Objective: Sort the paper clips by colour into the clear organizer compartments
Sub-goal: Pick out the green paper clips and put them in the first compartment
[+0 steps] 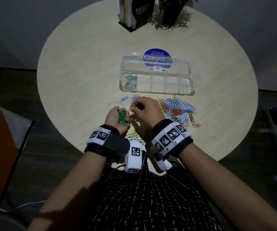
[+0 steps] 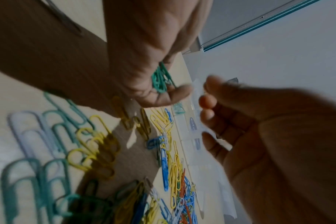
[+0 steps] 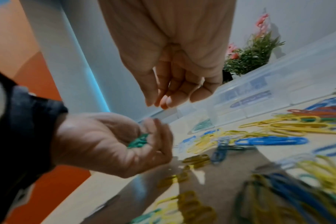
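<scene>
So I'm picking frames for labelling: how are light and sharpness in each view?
Head view: dim room, table spotlit, green clips sharp. Left wrist view: near clips blurred, right hand smeared. Right wrist view: left hand soft, foreground blurred.

Dim room, spotlit table, dark vignette, blurred wrist views

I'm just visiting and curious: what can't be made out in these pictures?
- Head view: right hand hides its fingertips; a pinched clip can't be told.
- Left hand: green clips too bunched to count.
- Wrist views: blurred.
- Plant: cut off on top.
</scene>
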A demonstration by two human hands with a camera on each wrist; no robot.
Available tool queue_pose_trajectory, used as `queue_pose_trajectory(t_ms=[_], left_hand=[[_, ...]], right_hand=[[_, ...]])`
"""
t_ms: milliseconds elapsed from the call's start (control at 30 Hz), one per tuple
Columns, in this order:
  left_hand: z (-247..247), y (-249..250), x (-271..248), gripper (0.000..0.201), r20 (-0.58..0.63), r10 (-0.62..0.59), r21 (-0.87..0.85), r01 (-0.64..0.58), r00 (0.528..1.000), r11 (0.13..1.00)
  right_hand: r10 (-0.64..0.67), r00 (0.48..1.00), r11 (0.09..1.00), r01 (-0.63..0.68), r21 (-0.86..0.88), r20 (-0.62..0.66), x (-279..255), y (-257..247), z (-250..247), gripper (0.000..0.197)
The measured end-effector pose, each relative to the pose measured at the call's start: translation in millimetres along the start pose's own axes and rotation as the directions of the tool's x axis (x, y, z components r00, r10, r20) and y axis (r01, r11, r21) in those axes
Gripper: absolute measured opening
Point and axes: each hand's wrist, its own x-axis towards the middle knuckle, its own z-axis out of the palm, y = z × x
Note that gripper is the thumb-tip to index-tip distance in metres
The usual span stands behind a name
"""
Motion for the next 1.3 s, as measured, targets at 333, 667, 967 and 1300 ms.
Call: queue_pose_trajectory(t_ms=[333, 667, 967, 1300], left_hand=[[103, 68, 2, 0.049, 0.145, 0.688, 0.607, -0.613, 0.711, 0.505], [124, 68, 56, 0.048, 0.474, 0.667, 0.872, -0.409, 0.574, -0.269], [124, 60, 40, 0.032, 0.458, 0.693, 0.889, -0.295, 0.556, -0.351], [76, 45, -9, 0.037, 0.569, 0.576, 0.812, -0.51, 0.587, -0.282]], right_hand=[[0.184, 0.982, 0.857, -0.185, -0.481, -0.049, 7, 64, -24, 0.031], [0.212, 0.976, 0.872, -0.167, -0.46, 0.049, 9, 73, -33, 0.025], [0.178, 0.984, 0.885, -0.146, -0.443, 0.032, 6, 73, -30, 0.024], [0.07, 0.984, 0.887, 0.013, -0.462, 0.163, 12, 57, -10, 0.021]])
